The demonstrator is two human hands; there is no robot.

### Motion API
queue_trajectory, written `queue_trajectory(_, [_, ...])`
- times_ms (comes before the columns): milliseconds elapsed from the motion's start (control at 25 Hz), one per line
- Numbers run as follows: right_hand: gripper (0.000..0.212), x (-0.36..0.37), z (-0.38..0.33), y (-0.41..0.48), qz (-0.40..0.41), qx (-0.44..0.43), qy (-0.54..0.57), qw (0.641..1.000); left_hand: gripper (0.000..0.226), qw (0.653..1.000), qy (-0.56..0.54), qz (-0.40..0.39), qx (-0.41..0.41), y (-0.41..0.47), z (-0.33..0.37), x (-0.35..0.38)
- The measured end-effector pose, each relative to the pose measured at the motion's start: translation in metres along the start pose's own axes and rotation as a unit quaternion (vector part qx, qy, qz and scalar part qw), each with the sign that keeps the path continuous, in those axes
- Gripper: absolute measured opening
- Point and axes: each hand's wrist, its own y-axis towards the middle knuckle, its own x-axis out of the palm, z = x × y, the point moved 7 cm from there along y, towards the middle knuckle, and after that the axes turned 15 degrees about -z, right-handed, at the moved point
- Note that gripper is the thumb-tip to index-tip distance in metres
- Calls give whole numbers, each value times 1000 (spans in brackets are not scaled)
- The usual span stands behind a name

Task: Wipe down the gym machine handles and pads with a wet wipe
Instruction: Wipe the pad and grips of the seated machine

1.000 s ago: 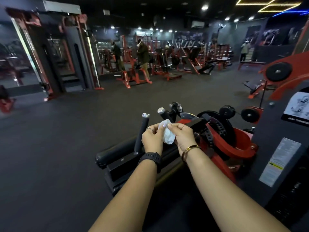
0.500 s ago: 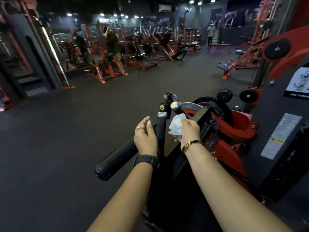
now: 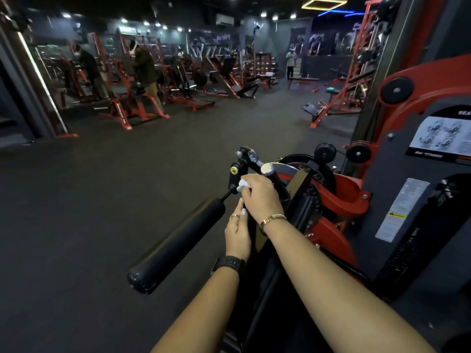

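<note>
Right hand (image 3: pixel 262 197) clamps wipe (image 3: pixel 242 186) on handle (image 3: pixel 252 225); left hand (image 3: pixel 238 235) lies open below, capped bar (image 3: pixel 270 174) crowds its right, pad (image 3: pixel 178 245) stretches lower-left.

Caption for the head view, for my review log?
Right hand holds a wipe beside the chrome-capped handle, left hand just below; roller pad at left.

a small crumpled white wet wipe (image 3: pixel 241 185) shows at the fingertips of the right hand (image 3: pixel 262 197), which grips it round the top of an upright black handle, almost wholly hidden under that hand. just beside it on the right, a second black rubber-grip handle (image 3: pixel 277 184) with a shiny chrome end cap tilts upward, uncovered. a long black cylindrical foam roller pad (image 3: pixel 178 245) sticks out to the lower left.
</note>
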Motion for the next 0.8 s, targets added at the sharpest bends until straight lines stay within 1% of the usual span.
queue_trajectory(40, [20, 2, 1, -8, 19, -38, -66, 997, 58, 1000, -21, -6, -3, 0, -1, 0])
queue_trajectory(80, [25, 1, 2, -18, 60, -77, -127, 987, 56, 999, -35, -7, -2, 1, -3, -1])
queue_trajectory(120, [31, -1, 3, -27, 96, -113, -150, 978, 53, 999, -39, -5, 4, 1, -3, -2])
queue_trajectory(160, [34, -3, 7, -30, 114, -117, -136, 977, 49, 999, -40, -4, 16, 3, -3, -3])
queue_trajectory(200, [34, -9, 9, -27, 113, -88, -94, 985, 46, 999, -40, 2, 23, 5, -5, -4])
queue_trajectory(240, [30, -18, 13, -17, 101, -21, -26, 994, 46, 999, -38, 10, 30, 8, -6, -5])
queue_trajectory(280, [25, -24, 22, -3, 93, 61, 36, 993, 48, 999, -32, 20, 32, 9, -7, -6])
queue_trajectory(320, [23, -25, 31, 10, 62, 135, 67, 987, 51, 999, -31, 27, 34, 10, -8, -7])
queue_trajectory(360, [22, -23, 32, 22, 15, 159, 67, 985, 54, 998, -35, 31, 29, 10, -7, -8])
queue_trajectory(400, [21, -19, 28, 31, -31, 134, 52, 989, 55, 998, -45, 33, 25, 9, -5, -8])
queue_trajectory(440, [22, -15, 20, 34, -63, 88, 25, 994, 57, 998, -58, 32, 24, 10, -2, -7])
queue_trajectory(480, [23, -11, 14, 32, -79, 35, 1, 996, 59, 996, -77, 28, 25, 11, 0, -7])
queue_trajectory(520, [26, -7, 10, 24, -66, -21, -32, 997, 62, 994, -102, 22, 23, 12, 2, -6])
queue_trajectory(560, [30, -4, 9, 14, -23, -78, -71, 994, 66, 991, -132, 14, 19, 15, 6, -5])
queue_trajectory(600, [35, -1, 12, 1, 32, -136, -102, 985, 73, 988, -153, 3, 16, 18, 8, -4])
queue_trajectory(640, [38, 3, 17, -12, 70, -182, -127, 973, 79, 986, -164, -9, 18, 21, 12, -3])
queue_trajectory(680, [39, 8, 26, -25, 97, -215, -149, 960, 83, 986, -168, -11, 18, 24, 15, -3])
queue_trajectory(720, [40, 17, 36, -38, 103, -232, -164, 953, 84, 985, -174, -2, 12, 25, 16, -3])
queue_trajectory(800, [41, 33, 48, -63, 112, -235, -191, 946, 82, 982, -190, 17, -2, 26, 13, -4])
